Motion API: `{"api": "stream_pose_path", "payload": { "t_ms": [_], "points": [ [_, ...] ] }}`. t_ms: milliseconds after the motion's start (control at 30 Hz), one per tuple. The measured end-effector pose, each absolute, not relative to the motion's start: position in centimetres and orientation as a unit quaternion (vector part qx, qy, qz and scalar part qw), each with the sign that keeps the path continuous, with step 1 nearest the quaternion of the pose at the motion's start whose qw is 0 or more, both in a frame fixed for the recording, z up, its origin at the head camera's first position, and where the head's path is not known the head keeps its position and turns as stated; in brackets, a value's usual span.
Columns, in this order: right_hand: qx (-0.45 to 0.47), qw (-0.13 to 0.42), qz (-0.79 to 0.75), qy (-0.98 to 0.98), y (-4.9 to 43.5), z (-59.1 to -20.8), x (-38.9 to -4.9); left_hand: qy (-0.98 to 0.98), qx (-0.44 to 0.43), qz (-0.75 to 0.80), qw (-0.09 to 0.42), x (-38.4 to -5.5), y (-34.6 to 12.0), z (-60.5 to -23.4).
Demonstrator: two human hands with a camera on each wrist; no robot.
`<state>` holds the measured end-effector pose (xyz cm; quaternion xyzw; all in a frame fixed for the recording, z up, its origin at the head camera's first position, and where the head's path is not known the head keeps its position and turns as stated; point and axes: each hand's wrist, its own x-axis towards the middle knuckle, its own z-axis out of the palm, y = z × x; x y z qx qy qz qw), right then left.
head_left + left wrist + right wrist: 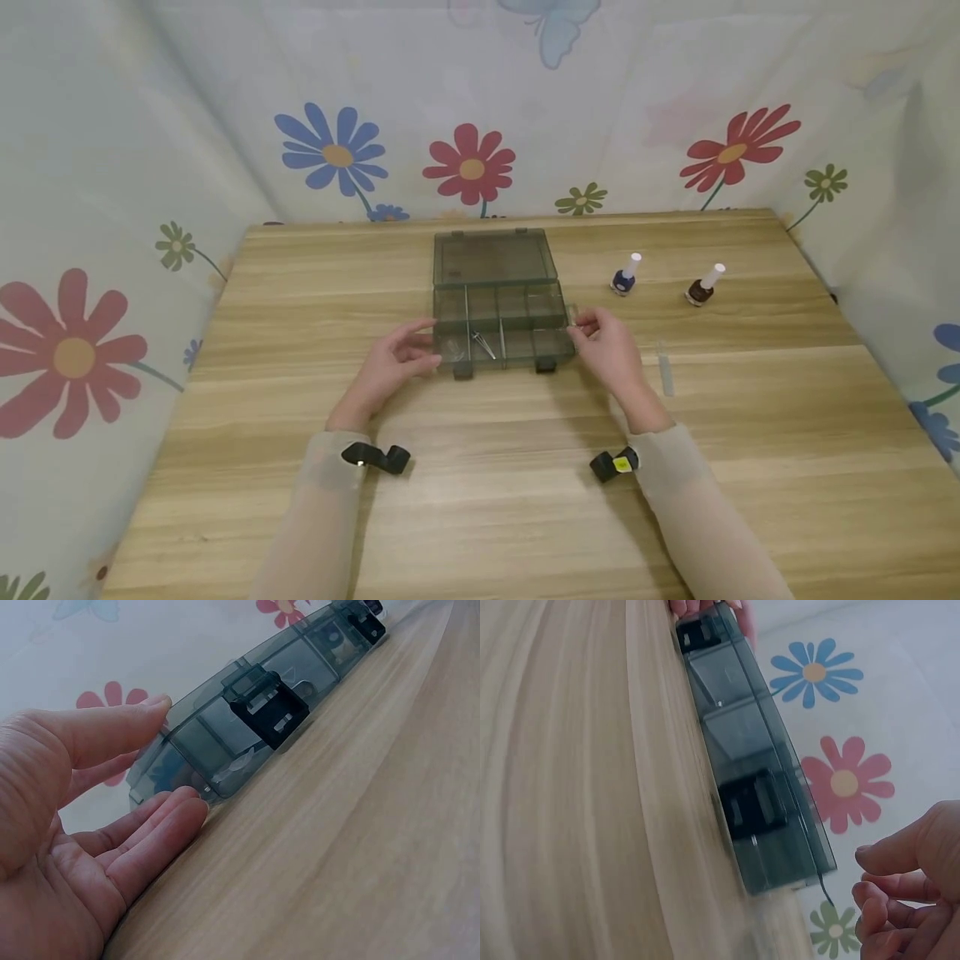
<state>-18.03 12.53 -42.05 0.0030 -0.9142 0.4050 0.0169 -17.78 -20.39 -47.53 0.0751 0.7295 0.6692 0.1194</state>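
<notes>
A dark translucent compartment box (517,364) lies on the table with its lid (495,257) raised at the back. Inside its front row are a slim metal tool (483,343) and small clear pieces (455,350). My left hand (386,367) is at the box's left end; in the left wrist view its fingertips reach the end wall, fingers fairly straight. My right hand (609,348) is beside the right end, fingertips right at the edge. Its fingers are loosely bent, with a gap below the thumb in the right wrist view. Two black latches (270,709) hang at the front.
To the right stand a blue nail polish bottle (624,277) and a dark brown nail polish bottle (703,287), both with white caps. A narrow, pale flat strip (666,373) lies right of my right hand. A flowered curtain (600,142) hangs behind the wooden table (487,500).
</notes>
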Motion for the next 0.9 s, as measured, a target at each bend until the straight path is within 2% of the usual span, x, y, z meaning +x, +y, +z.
{"api": "stream_pose_path", "payload": {
  "t_ms": [367, 733, 900],
  "points": [
    [-0.054, 0.025, 0.391, -0.918, 17.1, -43.5, -17.1, 0.731, 0.065, 0.669, 0.115, -17.8, -20.3, -47.9],
    [-0.085, 0.031, 0.35, -0.932, 20.3, -43.3, -15.7, 0.732, 0.075, 0.668, 0.111, -17.7, -20.4, -47.8],
    [-0.102, 0.014, 0.335, -0.937, 21.7, -43.2, -15.2, 0.734, 0.075, 0.666, 0.111, -17.8, -20.3, -47.9]
  ]
}}
